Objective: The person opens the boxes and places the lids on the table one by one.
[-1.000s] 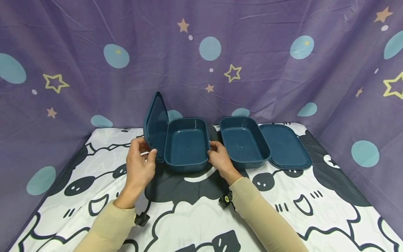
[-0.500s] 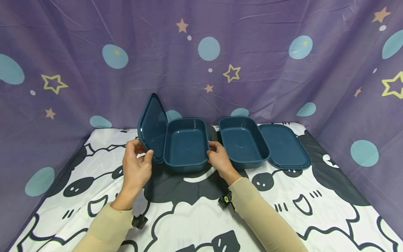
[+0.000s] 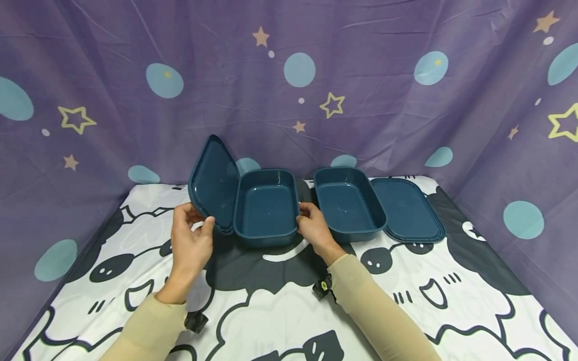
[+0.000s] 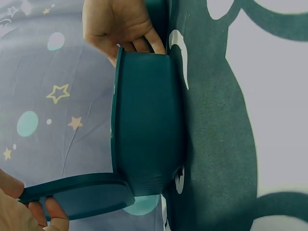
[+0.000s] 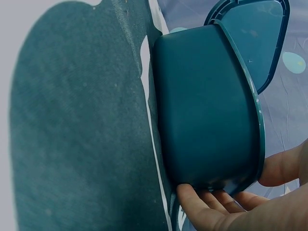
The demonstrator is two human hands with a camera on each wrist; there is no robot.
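Observation:
A dark teal lid (image 3: pixel 214 183) stands tilted outward along the left side of a rectangular teal food container (image 3: pixel 269 203). My left hand (image 3: pixel 190 250) pinches the lid's outer edge between thumb and fingers. In the left wrist view the lid (image 4: pixel 91 196) meets the container (image 4: pixel 148 110) near its rim. My right hand (image 3: pixel 318 233) holds the container's right side. The right wrist view shows its thumb at the rim and its fingers (image 5: pixel 192 204) against the outer wall. The container's inside looks bare in the head view.
A second teal container (image 3: pixel 347 200), open at the top, sits to the right of my right hand. Beside it another lid (image 3: pixel 408 210) lies flat on the cartoon-patterned cloth (image 3: pixel 284 321). Behind everything hangs a purple curtain (image 3: pixel 384 110) with stars and dots.
My left hand has moved left, swinging the lid's outer edge further out and down from the container. The right hand and both containers have stayed in place.

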